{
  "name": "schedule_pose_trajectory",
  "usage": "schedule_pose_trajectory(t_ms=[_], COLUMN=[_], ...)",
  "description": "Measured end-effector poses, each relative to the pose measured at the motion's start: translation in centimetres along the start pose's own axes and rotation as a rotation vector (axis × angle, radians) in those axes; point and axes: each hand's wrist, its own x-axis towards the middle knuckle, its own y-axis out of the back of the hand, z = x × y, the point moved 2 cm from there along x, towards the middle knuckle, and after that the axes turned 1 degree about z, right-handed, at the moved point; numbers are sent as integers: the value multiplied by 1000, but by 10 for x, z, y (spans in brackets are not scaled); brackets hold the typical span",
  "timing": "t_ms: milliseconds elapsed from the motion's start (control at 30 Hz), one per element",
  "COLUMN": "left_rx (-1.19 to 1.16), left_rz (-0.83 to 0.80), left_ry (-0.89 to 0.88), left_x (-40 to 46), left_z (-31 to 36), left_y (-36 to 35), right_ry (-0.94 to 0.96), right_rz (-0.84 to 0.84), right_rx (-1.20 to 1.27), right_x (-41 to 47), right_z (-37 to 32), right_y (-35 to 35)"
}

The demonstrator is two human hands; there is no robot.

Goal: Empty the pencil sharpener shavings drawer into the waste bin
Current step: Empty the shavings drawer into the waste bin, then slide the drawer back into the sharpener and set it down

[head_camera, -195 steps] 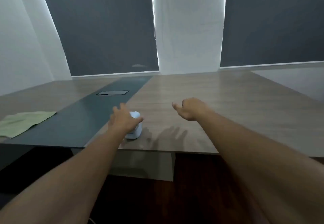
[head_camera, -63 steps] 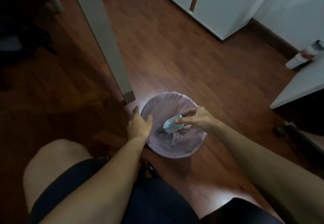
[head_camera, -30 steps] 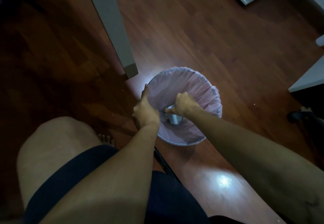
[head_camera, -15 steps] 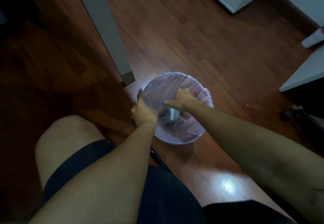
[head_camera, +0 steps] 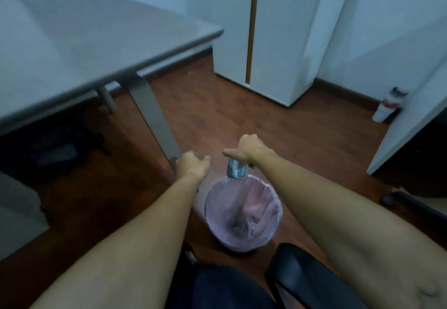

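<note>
right hand [head_camera: 249,150] pinches shavings drawer [head_camera: 235,169] above pink-lined waste bin [head_camera: 243,212] | left hand [head_camera: 192,167] loose, holds nothing | risk: leftover shavings may fall on floor if drawer tips

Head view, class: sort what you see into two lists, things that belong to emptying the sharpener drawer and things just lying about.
Belongs to the job:
drawer, held in the right hand
bin with its pink liner
left hand, holding nothing

Just lying about:
table
cabinet
bottle by the wall
chair
</note>
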Motion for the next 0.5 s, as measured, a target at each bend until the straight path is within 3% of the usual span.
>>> schedule_pose_trajectory(t_ms=[300,500], left_rx=[23,11], left_rz=[278,474], left_ry=[-290,-355], left_x=[-60,-90], left_z=[95,97], left_y=[170,287], right_ry=[198,355], right_rz=[285,336], right_rx=[239,477], right_x=[-96,-145], right_z=[-121,-212], right_y=[150,173])
